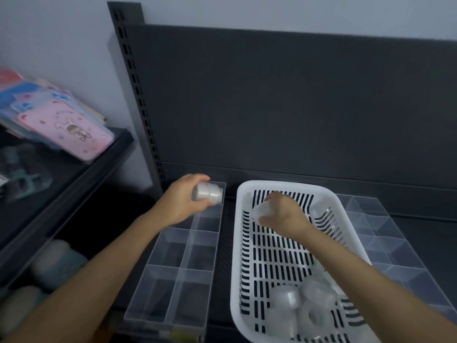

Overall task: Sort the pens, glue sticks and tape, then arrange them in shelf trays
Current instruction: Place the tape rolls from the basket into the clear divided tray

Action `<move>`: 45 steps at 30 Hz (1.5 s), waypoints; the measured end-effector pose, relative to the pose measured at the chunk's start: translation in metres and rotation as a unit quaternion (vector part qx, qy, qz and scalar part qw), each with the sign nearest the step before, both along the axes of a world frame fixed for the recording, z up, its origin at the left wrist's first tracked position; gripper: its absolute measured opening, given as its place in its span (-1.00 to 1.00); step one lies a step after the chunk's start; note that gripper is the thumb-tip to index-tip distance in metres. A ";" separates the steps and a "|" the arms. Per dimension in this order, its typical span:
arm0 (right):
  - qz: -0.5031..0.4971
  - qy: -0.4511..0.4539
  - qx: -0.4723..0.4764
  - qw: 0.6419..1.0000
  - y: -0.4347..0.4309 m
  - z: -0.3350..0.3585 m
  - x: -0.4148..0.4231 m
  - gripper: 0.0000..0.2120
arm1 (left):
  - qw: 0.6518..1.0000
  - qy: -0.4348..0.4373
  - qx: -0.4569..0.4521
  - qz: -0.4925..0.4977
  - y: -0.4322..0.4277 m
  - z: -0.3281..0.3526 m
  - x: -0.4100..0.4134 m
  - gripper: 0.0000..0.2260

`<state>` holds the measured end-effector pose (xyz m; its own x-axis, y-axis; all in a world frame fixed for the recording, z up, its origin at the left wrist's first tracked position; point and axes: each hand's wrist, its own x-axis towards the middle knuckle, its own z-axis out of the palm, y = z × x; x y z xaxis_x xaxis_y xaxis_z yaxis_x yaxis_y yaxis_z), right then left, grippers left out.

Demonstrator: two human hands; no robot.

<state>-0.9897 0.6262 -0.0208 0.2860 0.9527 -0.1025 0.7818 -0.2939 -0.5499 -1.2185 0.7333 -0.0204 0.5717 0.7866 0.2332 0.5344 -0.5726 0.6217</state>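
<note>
My left hand (181,199) grips clear tape rolls (207,192) above the far end of a clear divided tray (173,263) on the dark shelf. My right hand (284,215) is inside a white slotted basket (238,243) and holds another clear tape roll (262,210) near the basket's far end. Several more clear tape rolls (304,305) lie in the near end of the basket. More tape (321,210) lies at the basket's far right corner. No pens or glue sticks can be made out.
A second clear divided tray (385,233) lies to the right of the basket. The dark shelf back panel (296,107) rises behind. On the left, another shelf (81,177) carries pink and blue packaged items (64,125), with blurred goods below.
</note>
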 end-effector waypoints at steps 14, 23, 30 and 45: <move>-0.055 0.169 0.059 0.982 0.016 0.018 -0.044 -0.72 | 0.993 0.103 -0.053 -0.029 0.031 -0.024 -0.040 -0.56; -0.040 0.199 0.064 0.977 0.022 0.012 -0.057 -0.63 | 0.994 0.100 -0.019 -0.044 0.036 -0.040 -0.049 -0.53; -0.016 0.157 0.071 0.985 0.033 0.010 -0.072 -0.64 | 0.990 0.123 0.011 -0.064 0.037 -0.050 -0.045 -0.56; 0.125 -0.107 0.024 0.986 0.061 -0.020 -0.099 -0.76 | 0.984 0.172 0.019 -0.049 0.039 -0.054 -0.041 -0.34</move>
<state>-1.0888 0.6871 -0.0406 0.0518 0.9985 -0.0176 0.9264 -0.0547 -0.3725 -1.2598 0.7724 -0.0746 0.6947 0.7181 0.0406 0.6501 -0.6511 0.3917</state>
